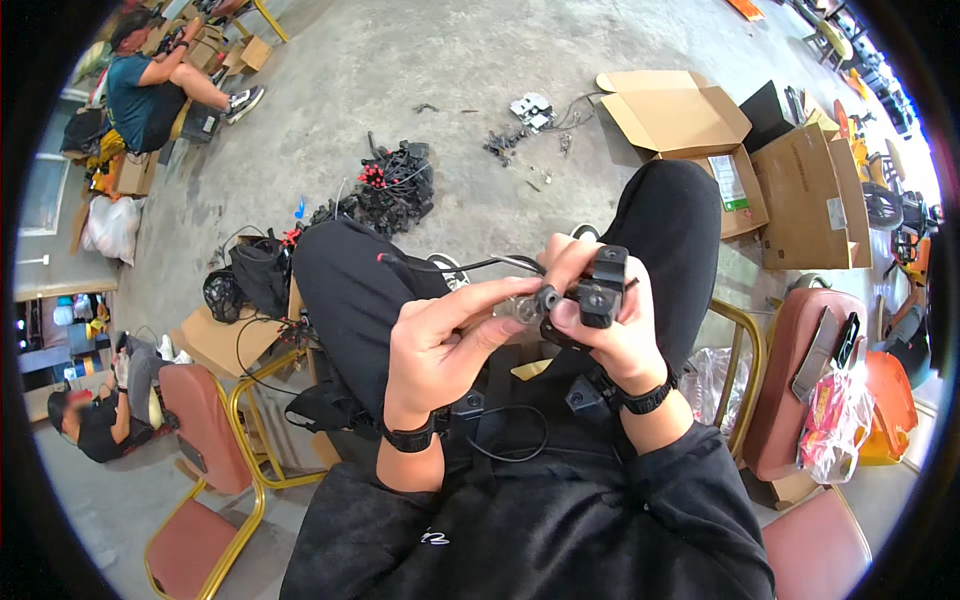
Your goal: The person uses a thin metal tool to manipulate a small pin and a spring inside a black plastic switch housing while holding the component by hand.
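Observation:
Both hands are raised over my lap, close together. My right hand is wrapped around a black device with blocky, screw-holed parts. The thumb and fingers of my left hand pinch a small clear piece against the device's left side. How that piece joins the device is hard to make out. From near the fingers a black cable runs left over my knee and ends in a red tip. Below my hands, black blocks and a thin looped cable rest against my dark clothes.
A heap of black parts and cables lies on the floor ahead. Beyond it is a silver-white part. Open cardboard boxes stand right. Pink chairs flank me, the right one bearing a phone. Two people sit at left.

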